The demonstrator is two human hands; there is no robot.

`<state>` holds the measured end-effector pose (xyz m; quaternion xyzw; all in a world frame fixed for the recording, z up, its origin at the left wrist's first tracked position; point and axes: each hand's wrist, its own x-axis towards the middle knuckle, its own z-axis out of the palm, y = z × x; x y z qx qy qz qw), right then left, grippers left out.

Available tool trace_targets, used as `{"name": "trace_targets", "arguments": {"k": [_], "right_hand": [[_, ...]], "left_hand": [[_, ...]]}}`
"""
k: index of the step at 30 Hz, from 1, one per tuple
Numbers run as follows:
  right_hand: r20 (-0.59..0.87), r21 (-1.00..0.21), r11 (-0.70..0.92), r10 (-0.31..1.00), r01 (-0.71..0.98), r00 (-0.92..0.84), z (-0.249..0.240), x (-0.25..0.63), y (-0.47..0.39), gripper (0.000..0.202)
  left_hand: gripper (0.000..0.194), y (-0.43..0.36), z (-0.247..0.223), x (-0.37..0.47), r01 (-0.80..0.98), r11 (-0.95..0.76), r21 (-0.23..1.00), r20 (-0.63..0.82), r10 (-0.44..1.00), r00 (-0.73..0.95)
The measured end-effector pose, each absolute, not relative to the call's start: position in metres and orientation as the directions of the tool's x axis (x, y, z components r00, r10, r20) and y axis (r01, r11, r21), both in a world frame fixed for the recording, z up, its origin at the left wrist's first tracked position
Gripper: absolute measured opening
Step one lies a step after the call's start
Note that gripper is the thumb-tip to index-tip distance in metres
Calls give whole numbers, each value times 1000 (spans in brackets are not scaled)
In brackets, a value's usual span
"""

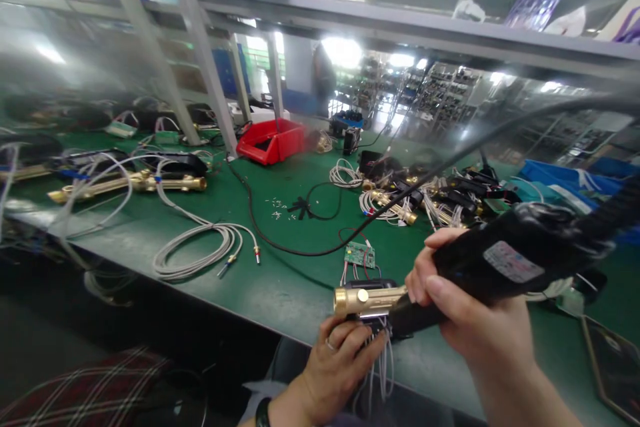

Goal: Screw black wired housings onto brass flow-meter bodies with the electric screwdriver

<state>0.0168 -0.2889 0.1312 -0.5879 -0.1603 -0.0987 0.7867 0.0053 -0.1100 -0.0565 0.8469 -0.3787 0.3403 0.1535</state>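
Observation:
My left hand (337,363), with a ring on one finger, steadies a brass pipe fitting (370,299) with a black housing at the bench edge. Wrapped round a black electric screwdriver (500,257) is my right hand (470,313). The screwdriver slants down to the left, its nose against the assembly; the tip is hidden. A green circuit board (359,255) lies just behind the fitting, joined by thin wires. Grey cables (385,367) hang from the assembly past my left fingers.
A coiled grey cable (200,247) with two probe ends lies to the left, near more brass fittings (135,183). A red bin (271,141) stands at the back. Further assemblies (415,197) are heaped at right. A phone (615,367) lies far right. A black cord (300,252) crosses the bench.

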Motion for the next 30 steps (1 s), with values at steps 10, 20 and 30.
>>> {"name": "trace_targets", "arguments": {"k": [10,20,30], "right_hand": [[366,-892,302,42,337,930,119,23,-288,29],[351,-902,294,71,316,934,116,28,-288,29],[437,-897,145,138,418,889,104,19,-283,22]], "left_hand": [[42,-109,-55,7,-733,-677,-67,686,-565,458],[41,-112,-55,6,-738,-675,-16,699,-535,475],[39,-111,-59,7,-735,-677,-22,702,-534,471]]}}
